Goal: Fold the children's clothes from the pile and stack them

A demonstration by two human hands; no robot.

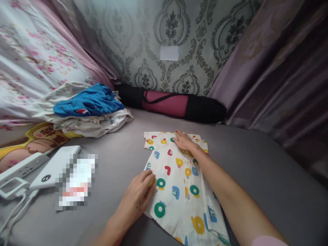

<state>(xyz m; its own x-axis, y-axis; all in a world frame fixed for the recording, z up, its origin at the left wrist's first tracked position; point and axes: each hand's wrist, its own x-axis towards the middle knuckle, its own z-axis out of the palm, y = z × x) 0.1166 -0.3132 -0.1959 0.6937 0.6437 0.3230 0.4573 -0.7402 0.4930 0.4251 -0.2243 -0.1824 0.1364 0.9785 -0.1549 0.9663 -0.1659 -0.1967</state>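
A white short-sleeved shirt point(167, 184) with colourful letter and animal prints lies spread on the grey sheet, its sleeves at the far end. My right hand point(185, 140) rests on its upper part, palm down with fingers stretched out. At the shirt's left side edge, my left hand point(142, 188) has its fingers curled together and appears to pinch the cloth; the fingertips are partly hidden. Along the right side, the shirt's fabric looks folded over. My right forearm crosses above that side and hides part of it.
Crumpled clothes, a blue garment point(89, 100) on top, lie at the back left. Nearer are a yellow cushion point(48, 135), power strip point(24, 166), white power bank point(55, 167), cables and a blurred-out item point(77, 181). A black and maroon long bag point(166, 102) lies along the wall.
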